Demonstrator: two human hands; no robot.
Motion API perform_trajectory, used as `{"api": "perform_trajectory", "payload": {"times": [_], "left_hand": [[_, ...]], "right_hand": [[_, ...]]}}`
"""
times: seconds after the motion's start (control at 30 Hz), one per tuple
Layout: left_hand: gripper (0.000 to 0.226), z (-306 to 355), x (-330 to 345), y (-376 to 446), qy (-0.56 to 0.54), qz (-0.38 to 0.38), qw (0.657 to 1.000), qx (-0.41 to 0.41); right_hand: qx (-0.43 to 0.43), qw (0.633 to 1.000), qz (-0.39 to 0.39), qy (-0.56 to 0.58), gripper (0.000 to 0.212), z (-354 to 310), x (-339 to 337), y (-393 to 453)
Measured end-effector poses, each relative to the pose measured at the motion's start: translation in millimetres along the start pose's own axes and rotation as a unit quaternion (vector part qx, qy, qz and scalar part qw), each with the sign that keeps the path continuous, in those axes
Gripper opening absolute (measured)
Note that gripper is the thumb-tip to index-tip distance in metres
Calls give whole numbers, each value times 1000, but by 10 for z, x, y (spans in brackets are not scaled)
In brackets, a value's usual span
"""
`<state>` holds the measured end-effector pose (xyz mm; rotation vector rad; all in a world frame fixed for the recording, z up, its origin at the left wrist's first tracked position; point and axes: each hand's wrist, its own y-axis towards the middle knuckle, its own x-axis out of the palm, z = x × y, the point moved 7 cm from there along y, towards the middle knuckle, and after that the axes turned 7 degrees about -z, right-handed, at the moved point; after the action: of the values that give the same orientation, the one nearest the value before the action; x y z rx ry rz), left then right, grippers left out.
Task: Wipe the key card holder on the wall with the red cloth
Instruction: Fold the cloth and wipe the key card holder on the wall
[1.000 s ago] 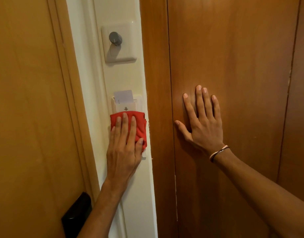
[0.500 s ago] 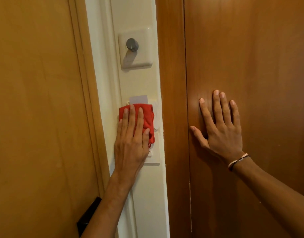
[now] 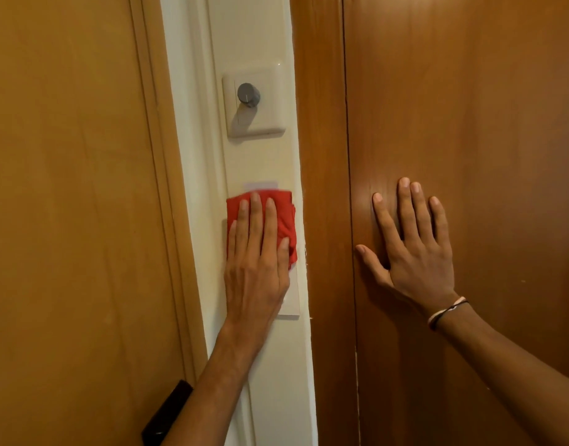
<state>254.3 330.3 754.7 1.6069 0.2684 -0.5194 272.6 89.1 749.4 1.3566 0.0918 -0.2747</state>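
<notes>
Flat-handed, our left hand [image 3: 256,268] presses the red cloth [image 3: 284,217] against the card holder [image 3: 291,297] on the cream wall [image 3: 260,162], fingers straight rather than clenched. A card [image 3: 260,184] peeks above the cloth. Our right hand [image 3: 412,249] lies open on the wooden door [image 3: 469,107], grasping nothing.

A narrow cream wall strip [image 3: 260,162] is seen between two wooden panels. Mounted on it: a dimmer plate [image 3: 256,106] up top, and lower down the key card holder [image 3: 291,294], mostly covered by the red cloth [image 3: 284,217].
</notes>
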Motion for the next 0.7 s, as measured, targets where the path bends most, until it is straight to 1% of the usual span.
{"api": "perform_trajectory", "payload": {"times": [0.13, 0.37, 0.43, 0.53, 0.7], "left_hand": [[58, 32, 137, -391, 10, 3, 1000, 23], [60, 2, -61, 95, -9, 40, 999, 8], [58, 32, 2, -75, -16, 51, 999, 4], [55, 87, 138, -411, -8, 52, 998, 29], [54, 51, 160, -413, 7, 53, 998, 29]], "right_hand": [[0, 1000, 2, 3, 88, -6, -6, 10], [1, 1000, -1, 6, 88, 2, -6, 9], [1, 1000, 0, 13, 88, 4, -9, 1], [0, 1000, 4, 12, 88, -3, -8, 5], [-1, 1000, 2, 11, 88, -3, -4, 3]]}}
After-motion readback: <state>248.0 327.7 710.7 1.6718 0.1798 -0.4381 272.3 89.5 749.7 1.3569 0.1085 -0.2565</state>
